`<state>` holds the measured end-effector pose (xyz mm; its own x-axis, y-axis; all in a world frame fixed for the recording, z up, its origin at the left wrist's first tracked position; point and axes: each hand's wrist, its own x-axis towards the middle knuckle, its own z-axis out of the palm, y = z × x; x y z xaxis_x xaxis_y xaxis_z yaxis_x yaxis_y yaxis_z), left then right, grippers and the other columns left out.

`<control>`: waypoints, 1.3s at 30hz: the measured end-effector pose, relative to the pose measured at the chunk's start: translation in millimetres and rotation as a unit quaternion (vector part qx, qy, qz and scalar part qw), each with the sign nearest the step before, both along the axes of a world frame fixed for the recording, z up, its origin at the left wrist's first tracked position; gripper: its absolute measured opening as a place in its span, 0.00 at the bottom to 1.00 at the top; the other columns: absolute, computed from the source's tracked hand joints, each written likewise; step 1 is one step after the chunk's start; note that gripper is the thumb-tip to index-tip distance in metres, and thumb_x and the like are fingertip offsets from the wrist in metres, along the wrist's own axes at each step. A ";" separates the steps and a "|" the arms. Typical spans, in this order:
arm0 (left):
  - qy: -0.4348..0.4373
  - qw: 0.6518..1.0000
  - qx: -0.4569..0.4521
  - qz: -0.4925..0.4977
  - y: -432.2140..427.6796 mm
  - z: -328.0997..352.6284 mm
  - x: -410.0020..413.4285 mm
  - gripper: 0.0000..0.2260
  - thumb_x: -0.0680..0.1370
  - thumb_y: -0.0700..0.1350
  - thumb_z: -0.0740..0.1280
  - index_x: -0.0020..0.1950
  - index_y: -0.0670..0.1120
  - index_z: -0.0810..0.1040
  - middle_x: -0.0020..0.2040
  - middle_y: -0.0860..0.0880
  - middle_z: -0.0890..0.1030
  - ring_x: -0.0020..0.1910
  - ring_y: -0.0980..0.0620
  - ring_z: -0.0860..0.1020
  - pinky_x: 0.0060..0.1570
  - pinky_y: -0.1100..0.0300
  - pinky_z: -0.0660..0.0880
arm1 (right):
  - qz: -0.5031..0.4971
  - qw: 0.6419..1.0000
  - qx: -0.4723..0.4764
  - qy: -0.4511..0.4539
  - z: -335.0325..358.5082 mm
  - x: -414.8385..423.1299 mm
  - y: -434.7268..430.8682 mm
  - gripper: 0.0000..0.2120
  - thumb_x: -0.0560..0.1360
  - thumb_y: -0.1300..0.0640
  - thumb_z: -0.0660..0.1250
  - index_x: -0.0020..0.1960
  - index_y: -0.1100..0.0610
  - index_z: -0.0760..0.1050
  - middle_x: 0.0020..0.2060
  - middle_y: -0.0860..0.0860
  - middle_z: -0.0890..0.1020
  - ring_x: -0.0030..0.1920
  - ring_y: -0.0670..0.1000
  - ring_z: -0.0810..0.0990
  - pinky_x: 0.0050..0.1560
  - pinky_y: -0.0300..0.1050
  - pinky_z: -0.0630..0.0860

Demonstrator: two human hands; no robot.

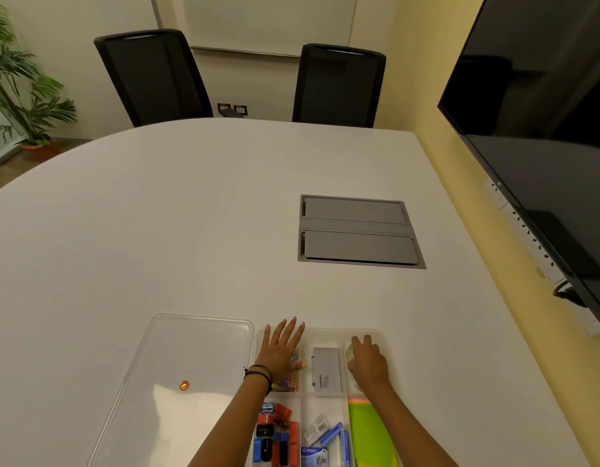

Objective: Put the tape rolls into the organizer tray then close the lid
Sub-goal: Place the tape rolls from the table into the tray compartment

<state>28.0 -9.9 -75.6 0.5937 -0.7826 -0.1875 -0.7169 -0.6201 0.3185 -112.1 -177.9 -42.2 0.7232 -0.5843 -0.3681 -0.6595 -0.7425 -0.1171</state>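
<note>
Now, right hand (pixel 367 364): grip curled on clear tape roll (pixel 350 352), lowered into far-right compartment of clear plastic organizer tray (pixel 379 335).
Left hand (pixel 281 352): released, flat, likely steadying tray.
Roll axis: cannot tell, mostly hidden.
Lid: clear rectangular lid (pixel 177 375) flat on white desk (pixel 157 214), touching tray's left edge, long axis front-to-back.

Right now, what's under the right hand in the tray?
A clear tape roll peeks out beside the right hand in the organizer tray's far right compartment. The hand covers the rest; any grip is hidden.
</note>
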 end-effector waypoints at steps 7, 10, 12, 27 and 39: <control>-0.015 1.000 0.005 -0.005 -1.3 3.6 0.5 0.48 0.65 0.70 0.51 0.76 0.45 0.40 0.60 0.49 0.79 0.56 0.49 0.79 0.49 0.46 0.76 | 0.004 1.000 0.024 -0.008 -9.9 1.0 -2.7 0.21 0.74 0.64 0.63 0.66 0.57 0.64 0.64 0.58 0.69 0.57 0.56 0.74 0.48 0.45 0.76; 0.002 1.000 0.004 0.005 -1.2 -1.1 1.0 0.57 0.60 0.73 0.62 0.76 0.45 0.39 0.60 0.49 0.79 0.56 0.49 0.79 0.49 0.47 0.76 | -0.004 1.000 0.026 -0.015 -14.4 2.5 -1.2 0.20 0.75 0.67 0.61 0.65 0.57 0.65 0.63 0.58 0.70 0.57 0.56 0.73 0.48 0.44 0.76; 0.035 0.999 0.007 0.013 -4.1 5.8 -1.2 0.57 0.60 0.73 0.62 0.76 0.45 0.38 0.62 0.48 0.78 0.58 0.48 0.78 0.51 0.46 0.75 | -0.009 1.000 0.024 -0.015 -16.1 3.4 0.0 0.19 0.75 0.67 0.61 0.64 0.58 0.66 0.62 0.59 0.70 0.58 0.56 0.73 0.48 0.44 0.76; 0.006 0.999 0.042 -0.023 -0.7 0.6 -2.6 0.58 0.59 0.73 0.65 0.76 0.45 0.41 0.62 0.49 0.78 0.58 0.48 0.78 0.52 0.45 0.74 | -0.012 1.000 0.006 -0.005 -10.5 3.5 1.6 0.19 0.75 0.63 0.62 0.64 0.56 0.66 0.61 0.57 0.71 0.55 0.56 0.75 0.43 0.44 0.74; 0.000 0.997 0.042 -0.063 2.2 22.8 -9.7 0.36 0.77 0.58 0.59 0.76 0.51 0.41 0.76 0.46 0.43 0.75 0.45 0.43 0.69 0.45 0.36 | 0.046 0.963 0.061 -0.258 24.1 -1.5 15.6 0.17 0.75 0.65 0.61 0.62 0.58 0.73 0.60 0.56 0.76 0.58 0.55 0.76 0.61 0.47 0.73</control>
<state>18.3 -7.7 -52.9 0.4907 -0.8328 -0.2561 -0.7912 -0.5490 0.2694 -113.6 -162.3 -18.1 0.8752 -0.4837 -0.0070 -0.4213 -0.7549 -0.5026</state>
